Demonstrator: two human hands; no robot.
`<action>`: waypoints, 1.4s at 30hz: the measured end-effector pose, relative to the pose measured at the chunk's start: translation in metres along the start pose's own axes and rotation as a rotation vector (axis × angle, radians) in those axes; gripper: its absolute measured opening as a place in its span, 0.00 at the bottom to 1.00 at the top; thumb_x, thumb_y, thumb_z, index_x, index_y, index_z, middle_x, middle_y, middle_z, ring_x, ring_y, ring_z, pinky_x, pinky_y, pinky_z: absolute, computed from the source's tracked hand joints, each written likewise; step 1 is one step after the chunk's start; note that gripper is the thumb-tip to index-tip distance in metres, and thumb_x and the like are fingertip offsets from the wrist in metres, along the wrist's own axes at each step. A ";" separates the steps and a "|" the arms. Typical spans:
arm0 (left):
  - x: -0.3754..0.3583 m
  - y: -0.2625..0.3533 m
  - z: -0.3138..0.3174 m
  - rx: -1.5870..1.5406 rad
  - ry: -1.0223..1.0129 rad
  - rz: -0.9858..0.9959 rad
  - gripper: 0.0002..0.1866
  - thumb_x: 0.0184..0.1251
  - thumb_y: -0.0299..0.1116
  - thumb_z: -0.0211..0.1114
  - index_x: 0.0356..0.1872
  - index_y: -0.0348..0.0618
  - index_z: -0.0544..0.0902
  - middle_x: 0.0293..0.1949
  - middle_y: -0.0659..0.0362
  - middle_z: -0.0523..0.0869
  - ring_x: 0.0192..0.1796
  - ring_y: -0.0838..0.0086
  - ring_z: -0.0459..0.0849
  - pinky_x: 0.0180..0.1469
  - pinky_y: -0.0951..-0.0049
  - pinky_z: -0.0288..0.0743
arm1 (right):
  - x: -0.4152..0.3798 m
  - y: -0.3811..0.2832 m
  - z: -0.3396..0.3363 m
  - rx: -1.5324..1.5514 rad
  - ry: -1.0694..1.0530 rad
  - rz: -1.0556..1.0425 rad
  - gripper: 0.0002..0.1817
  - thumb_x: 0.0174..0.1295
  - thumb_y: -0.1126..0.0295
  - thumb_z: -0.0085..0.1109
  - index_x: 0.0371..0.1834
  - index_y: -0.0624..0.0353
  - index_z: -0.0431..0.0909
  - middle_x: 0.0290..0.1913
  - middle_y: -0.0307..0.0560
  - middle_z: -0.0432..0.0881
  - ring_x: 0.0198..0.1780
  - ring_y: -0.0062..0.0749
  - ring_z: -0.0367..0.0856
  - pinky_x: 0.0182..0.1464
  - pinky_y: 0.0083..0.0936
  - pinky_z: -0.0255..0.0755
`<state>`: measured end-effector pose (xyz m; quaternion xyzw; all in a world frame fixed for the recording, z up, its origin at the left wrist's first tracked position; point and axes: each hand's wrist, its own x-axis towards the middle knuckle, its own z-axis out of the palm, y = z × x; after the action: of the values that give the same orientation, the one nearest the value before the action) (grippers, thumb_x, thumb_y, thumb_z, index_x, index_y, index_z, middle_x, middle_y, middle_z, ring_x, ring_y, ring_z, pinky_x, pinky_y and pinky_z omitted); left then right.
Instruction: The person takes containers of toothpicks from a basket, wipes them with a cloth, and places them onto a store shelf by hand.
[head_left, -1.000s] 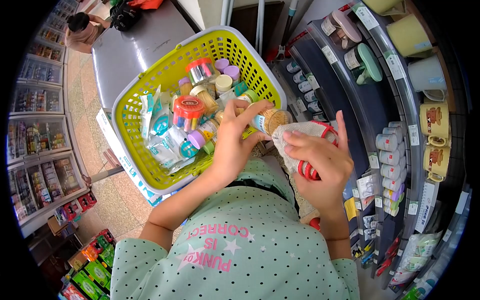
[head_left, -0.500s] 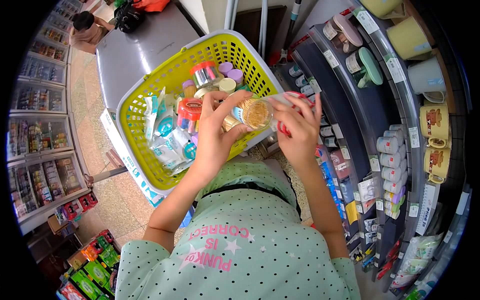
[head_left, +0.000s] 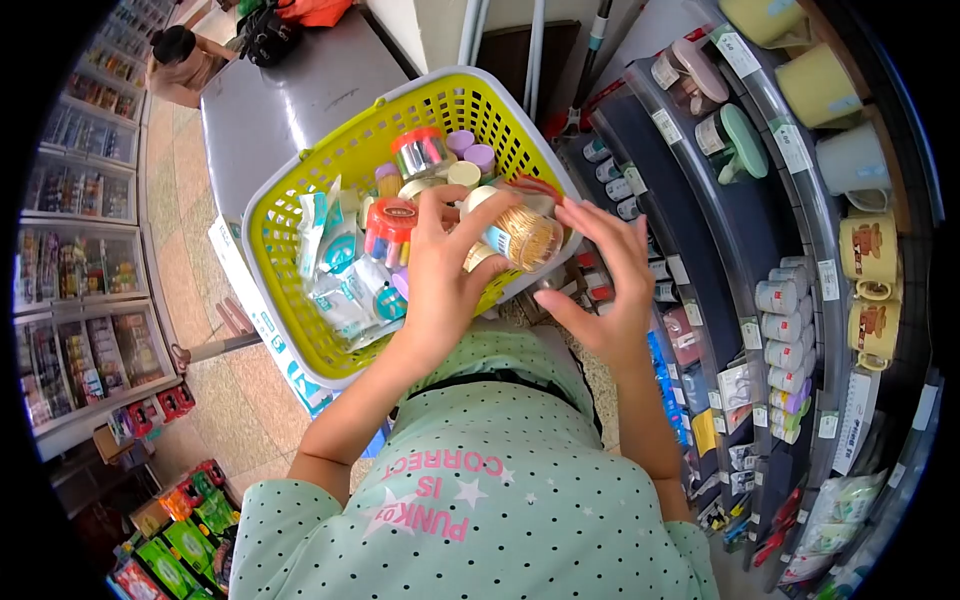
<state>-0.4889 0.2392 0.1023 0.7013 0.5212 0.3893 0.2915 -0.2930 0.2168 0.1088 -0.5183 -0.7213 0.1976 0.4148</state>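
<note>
Head: left hand point(head_left: 445, 265) holds toothpick jar point(head_left: 525, 236) aslant, base toward right hand point(head_left: 612, 285)

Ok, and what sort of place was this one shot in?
Most likely a shop: the shelves on the right carry price tags, several mugs are displayed there, and a shopping basket holds jars and packets.

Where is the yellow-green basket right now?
In the head view, the basket is upper left of centre, between the grey table and the shelves, partly behind the left hand.
</note>
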 end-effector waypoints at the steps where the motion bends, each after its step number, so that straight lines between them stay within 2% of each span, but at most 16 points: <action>1: 0.000 0.001 0.001 0.018 0.012 0.031 0.37 0.41 0.16 0.76 0.60 0.51 0.84 0.54 0.54 0.75 0.51 0.61 0.78 0.56 0.61 0.73 | -0.001 -0.009 -0.003 -0.062 0.033 0.005 0.40 0.45 0.47 0.79 0.63 0.51 0.81 0.57 0.41 0.86 0.66 0.43 0.74 0.77 0.66 0.37; 3: 0.002 0.003 0.004 0.054 0.034 0.096 0.36 0.41 0.22 0.78 0.59 0.56 0.84 0.55 0.54 0.76 0.51 0.60 0.78 0.53 0.59 0.70 | -0.003 -0.019 -0.004 -0.149 0.078 -0.020 0.39 0.45 0.46 0.80 0.61 0.51 0.82 0.53 0.39 0.86 0.63 0.41 0.75 0.77 0.65 0.39; 8: 0.006 0.019 0.006 0.095 0.016 0.199 0.37 0.42 0.23 0.78 0.60 0.60 0.84 0.56 0.53 0.76 0.51 0.61 0.78 0.54 0.59 0.68 | -0.009 -0.021 -0.002 -0.223 0.250 0.004 0.32 0.43 0.53 0.82 0.54 0.51 0.85 0.46 0.37 0.85 0.58 0.38 0.76 0.75 0.62 0.44; 9: 0.006 0.021 0.007 0.099 0.020 0.223 0.39 0.41 0.22 0.79 0.62 0.60 0.83 0.56 0.53 0.76 0.52 0.60 0.78 0.54 0.59 0.68 | -0.010 -0.022 -0.004 -0.215 0.263 0.014 0.29 0.44 0.60 0.82 0.53 0.52 0.85 0.47 0.41 0.83 0.55 0.37 0.77 0.73 0.51 0.55; 12: 0.010 0.030 0.009 -0.015 0.070 0.242 0.46 0.37 0.21 0.82 0.67 0.55 0.78 0.58 0.53 0.76 0.53 0.59 0.78 0.56 0.59 0.70 | -0.014 -0.020 -0.003 0.170 0.331 0.228 0.26 0.45 0.66 0.81 0.51 0.54 0.85 0.48 0.44 0.81 0.52 0.34 0.78 0.68 0.35 0.65; 13: 0.011 0.033 0.009 -0.072 0.092 0.237 0.49 0.35 0.21 0.83 0.69 0.52 0.77 0.58 0.53 0.76 0.53 0.59 0.78 0.57 0.59 0.71 | -0.018 -0.016 -0.006 0.280 0.297 0.267 0.28 0.48 0.71 0.79 0.54 0.60 0.81 0.53 0.48 0.81 0.55 0.32 0.79 0.64 0.26 0.69; 16: 0.015 0.038 0.021 -0.443 0.216 0.119 0.56 0.30 0.21 0.87 0.72 0.43 0.72 0.61 0.53 0.75 0.55 0.61 0.78 0.60 0.61 0.73 | -0.021 -0.021 -0.007 0.778 0.389 0.441 0.30 0.52 0.72 0.76 0.59 0.66 0.76 0.57 0.51 0.80 0.60 0.33 0.78 0.66 0.30 0.68; 17: 0.015 0.040 0.020 -0.467 0.163 0.058 0.52 0.36 0.28 0.88 0.71 0.39 0.72 0.60 0.54 0.77 0.56 0.65 0.77 0.63 0.63 0.72 | -0.024 -0.021 -0.009 0.858 0.381 0.424 0.32 0.55 0.73 0.73 0.63 0.68 0.70 0.60 0.53 0.79 0.64 0.34 0.77 0.68 0.32 0.67; 20: 0.017 0.030 0.028 -0.674 -0.198 -0.067 0.45 0.44 0.36 0.87 0.67 0.37 0.75 0.56 0.55 0.79 0.56 0.67 0.77 0.63 0.65 0.71 | -0.030 -0.020 -0.007 1.071 0.425 0.388 0.32 0.58 0.71 0.71 0.65 0.67 0.69 0.60 0.52 0.79 0.64 0.34 0.76 0.69 0.33 0.65; 21: 0.017 0.034 0.030 -0.745 -0.275 -0.055 0.35 0.51 0.41 0.84 0.59 0.36 0.80 0.51 0.57 0.80 0.56 0.68 0.77 0.63 0.66 0.69 | -0.032 -0.019 -0.008 1.056 0.411 0.376 0.33 0.59 0.67 0.70 0.67 0.66 0.68 0.61 0.52 0.78 0.65 0.34 0.75 0.70 0.34 0.63; 25: 0.018 0.054 0.044 -0.793 -0.195 0.058 0.27 0.52 0.36 0.82 0.52 0.35 0.84 0.48 0.59 0.80 0.52 0.70 0.77 0.60 0.70 0.69 | -0.039 -0.028 -0.011 1.165 0.496 0.390 0.36 0.60 0.64 0.71 0.68 0.66 0.66 0.62 0.51 0.77 0.66 0.34 0.74 0.72 0.36 0.61; 29: 0.018 0.073 0.052 -0.849 -0.256 0.011 0.24 0.51 0.33 0.82 0.49 0.36 0.85 0.45 0.60 0.81 0.48 0.74 0.77 0.55 0.72 0.70 | -0.050 -0.022 -0.020 1.230 0.491 0.390 0.37 0.60 0.63 0.72 0.68 0.66 0.66 0.62 0.51 0.78 0.67 0.34 0.74 0.72 0.37 0.61; 31: 0.018 0.085 0.052 -0.868 -0.316 -0.036 0.23 0.49 0.31 0.82 0.47 0.37 0.85 0.42 0.61 0.82 0.47 0.75 0.77 0.53 0.73 0.70 | -0.057 -0.019 -0.026 1.244 0.469 0.384 0.37 0.60 0.61 0.72 0.69 0.66 0.66 0.62 0.51 0.78 0.67 0.34 0.74 0.71 0.37 0.62; 34: 0.018 0.092 0.057 -0.730 -0.392 0.013 0.31 0.51 0.29 0.82 0.59 0.34 0.82 0.51 0.58 0.87 0.60 0.72 0.80 0.69 0.67 0.67 | -0.071 -0.016 -0.042 1.138 0.492 0.428 0.38 0.58 0.63 0.74 0.69 0.65 0.68 0.64 0.52 0.77 0.69 0.37 0.73 0.73 0.39 0.61; 40: 0.018 0.117 0.079 -0.386 -0.230 0.438 0.26 0.39 0.29 0.85 0.44 0.39 0.85 0.44 0.57 0.85 0.50 0.67 0.79 0.54 0.68 0.73 | -0.086 -0.025 -0.094 0.458 0.673 0.231 0.45 0.51 0.62 0.79 0.72 0.64 0.68 0.68 0.56 0.76 0.74 0.43 0.70 0.77 0.40 0.57; 42: 0.017 0.126 0.087 -0.284 -0.218 0.555 0.26 0.37 0.30 0.85 0.43 0.39 0.86 0.42 0.59 0.87 0.49 0.66 0.79 0.53 0.67 0.73 | -0.092 -0.038 -0.110 0.256 0.689 0.226 0.47 0.48 0.61 0.80 0.73 0.63 0.69 0.66 0.55 0.79 0.70 0.42 0.72 0.73 0.39 0.60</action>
<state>-0.3490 0.2194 0.1635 0.8065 0.2166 0.4451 0.3234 -0.2156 0.1019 0.1636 -0.5746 -0.4476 0.1447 0.6697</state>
